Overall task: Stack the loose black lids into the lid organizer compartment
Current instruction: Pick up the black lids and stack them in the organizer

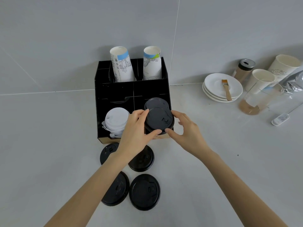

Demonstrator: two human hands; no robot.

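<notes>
A: Which step is this?

B: Seating a black lid [159, 120] in the organizer [114, 90], front right compartment, beside the white lids [116, 119]. The left hand [136, 128] has it in a pinching grip at the rim; the right hand [183, 126] has fingers spread, thumb touching its edge.

A: And next?

B: Probably let go, then reach for the four loose lids [144, 192] on the desk [229, 161].
</notes>
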